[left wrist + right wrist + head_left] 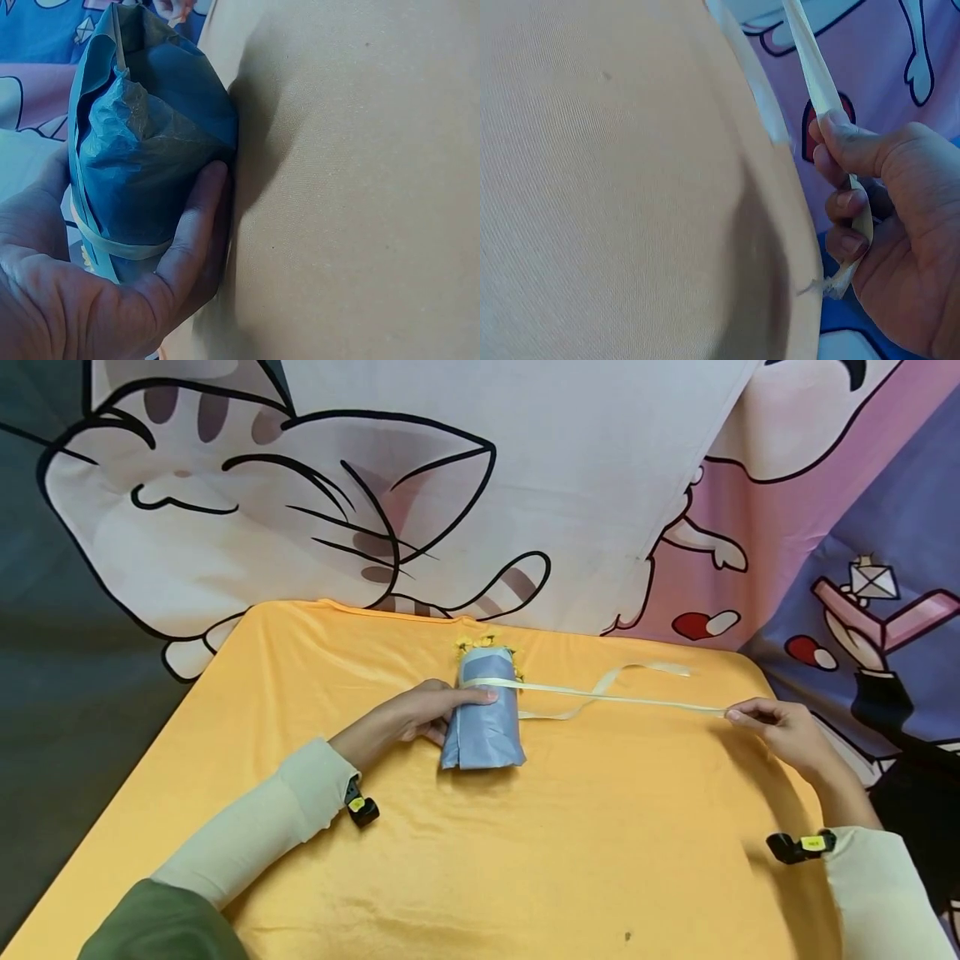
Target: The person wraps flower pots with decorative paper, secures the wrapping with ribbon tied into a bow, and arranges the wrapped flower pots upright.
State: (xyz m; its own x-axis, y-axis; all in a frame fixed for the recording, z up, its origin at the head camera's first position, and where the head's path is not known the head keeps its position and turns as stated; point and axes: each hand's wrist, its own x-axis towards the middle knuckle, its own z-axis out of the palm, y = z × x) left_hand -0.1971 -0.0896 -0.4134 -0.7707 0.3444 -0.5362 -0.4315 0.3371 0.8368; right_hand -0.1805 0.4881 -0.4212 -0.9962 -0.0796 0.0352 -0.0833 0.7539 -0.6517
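A bouquet wrapped in blue paper (483, 735) lies on the table, its small yellow flowers (480, 642) showing at the far end. My left hand (431, 706) grips the wrapped bundle from the left, thumb on top; in the left wrist view the fingers curl around the blue wrapping (157, 172). A pale cream ribbon (622, 697) goes around the bundle and stretches taut to the right. Its end is pinched between thumb and fingers of my right hand (783, 735), and the frayed tip (840, 283) hangs within the curled fingers. The ribbon's other tail (637, 667) lies loose.
A yellow-orange cloth (570, 843) covers the table. Behind it hangs a cartoon-printed backdrop (600, 485) with a cat. A small dark speck (627, 936) marks the cloth near the front.
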